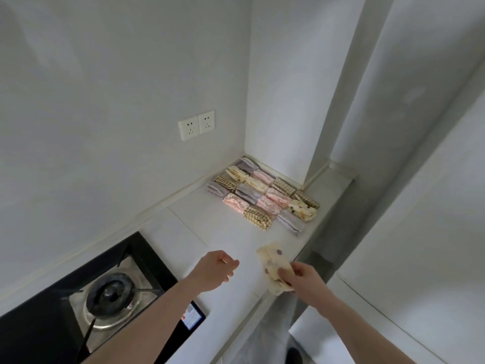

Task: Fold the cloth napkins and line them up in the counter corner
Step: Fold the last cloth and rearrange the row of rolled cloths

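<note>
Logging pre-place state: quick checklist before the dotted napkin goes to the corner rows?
1. Right hand grips dotted napkin: ok.
2. Napkin fully folded: cannot tell; it looks loose.
3. Left hand free to help: ok, holds nothing.
4. Folded napkin rows tidy in the corner: ok.
5. Bare counter in front of the rows: ok.
6. Napkin clear of stove burner: ok.
</note>
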Available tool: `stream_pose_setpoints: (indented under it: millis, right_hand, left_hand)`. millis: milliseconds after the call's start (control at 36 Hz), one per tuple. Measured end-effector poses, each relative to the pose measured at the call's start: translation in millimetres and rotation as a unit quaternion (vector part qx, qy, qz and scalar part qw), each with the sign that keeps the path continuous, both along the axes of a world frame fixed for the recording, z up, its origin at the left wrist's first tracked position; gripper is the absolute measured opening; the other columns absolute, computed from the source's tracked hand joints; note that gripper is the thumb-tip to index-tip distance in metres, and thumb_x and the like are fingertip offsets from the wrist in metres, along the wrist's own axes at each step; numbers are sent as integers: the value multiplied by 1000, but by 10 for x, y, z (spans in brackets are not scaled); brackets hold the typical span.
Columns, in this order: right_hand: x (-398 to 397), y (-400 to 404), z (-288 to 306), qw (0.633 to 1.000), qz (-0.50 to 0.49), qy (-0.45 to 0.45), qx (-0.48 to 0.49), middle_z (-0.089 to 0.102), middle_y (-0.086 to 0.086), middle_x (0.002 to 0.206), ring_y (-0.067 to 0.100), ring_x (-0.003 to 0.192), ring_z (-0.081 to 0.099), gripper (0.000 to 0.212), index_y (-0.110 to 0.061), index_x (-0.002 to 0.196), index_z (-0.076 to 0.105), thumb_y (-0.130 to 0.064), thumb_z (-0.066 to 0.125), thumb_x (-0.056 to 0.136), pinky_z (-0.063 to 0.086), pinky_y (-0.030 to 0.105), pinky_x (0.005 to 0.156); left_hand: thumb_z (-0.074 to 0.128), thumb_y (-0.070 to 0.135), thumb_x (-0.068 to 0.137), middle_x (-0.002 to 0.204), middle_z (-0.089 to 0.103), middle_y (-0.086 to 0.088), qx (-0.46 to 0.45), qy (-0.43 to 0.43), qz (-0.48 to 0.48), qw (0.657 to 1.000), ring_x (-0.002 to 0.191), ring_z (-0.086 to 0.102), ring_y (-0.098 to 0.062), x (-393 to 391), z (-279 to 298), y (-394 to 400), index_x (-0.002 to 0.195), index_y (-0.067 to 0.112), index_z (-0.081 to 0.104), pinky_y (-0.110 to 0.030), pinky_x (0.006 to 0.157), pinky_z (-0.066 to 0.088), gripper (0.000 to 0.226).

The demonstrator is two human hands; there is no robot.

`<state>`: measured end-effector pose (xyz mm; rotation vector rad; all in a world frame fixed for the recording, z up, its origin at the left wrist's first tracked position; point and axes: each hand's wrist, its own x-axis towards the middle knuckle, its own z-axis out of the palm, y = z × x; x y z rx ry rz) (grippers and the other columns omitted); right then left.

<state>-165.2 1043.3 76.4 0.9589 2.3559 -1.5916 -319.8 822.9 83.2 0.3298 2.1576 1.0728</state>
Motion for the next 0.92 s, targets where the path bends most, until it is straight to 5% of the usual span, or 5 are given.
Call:
stream_pose_setpoints:
  millis: [111, 278, 417, 639, 917]
  right_hand:
    - [-352, 413, -101, 999, 23, -20, 25, 65, 6, 77, 15, 70, 62, 33, -8, 93, 69, -41, 66, 92, 45, 28, 65]
    - [-877, 953, -248, 994, 70, -55, 55, 62, -5, 72, 12, 73, 59, 18, -21, 75, 61, -29, 66, 90, 45, 25, 66]
    - [-1192, 1332, -468, 986, 110, -105, 65, 70, 1, 95, 19, 93, 66, 19, -17, 98, 68, -32, 70, 86, 53, 37, 87]
    - [-1513, 1586, -555, 971, 104, -205, 59, 68, 2, 106, 17, 96, 62, 33, -16, 113, 65, -21, 64, 80, 47, 28, 77]
    - [-1807, 1747, -770, 978, 72, -182, 66, 73, 7, 91, 21, 87, 65, 13, -10, 92, 72, -18, 67, 83, 50, 34, 79]
  left_hand:
    - [67, 37, 93, 86, 74, 0, -26, -6, 32, 999, 69, 65, -11, -227, -137, 226, 100, 13, 68, -25, 63, 51, 25]
    - [66, 34, 94, 92, 74, -5, -58, -21, 86, 994, 72, 65, -16, -522, -350, 671, 100, 10, 68, -26, 62, 51, 25]
    - [66, 36, 93, 101, 74, -10, -82, -57, 128, 987, 77, 66, -19, -691, -489, 1027, 98, 13, 66, -27, 64, 53, 23]
    - [64, 40, 93, 86, 66, -4, -105, -79, 133, 982, 68, 62, -20, -919, -570, 1472, 100, 15, 62, -28, 71, 51, 26]
    - [62, 47, 93, 70, 59, -6, -150, -78, 133, 977, 72, 70, -28, -1498, -789, 1903, 67, 16, 49, -26, 64, 49, 43]
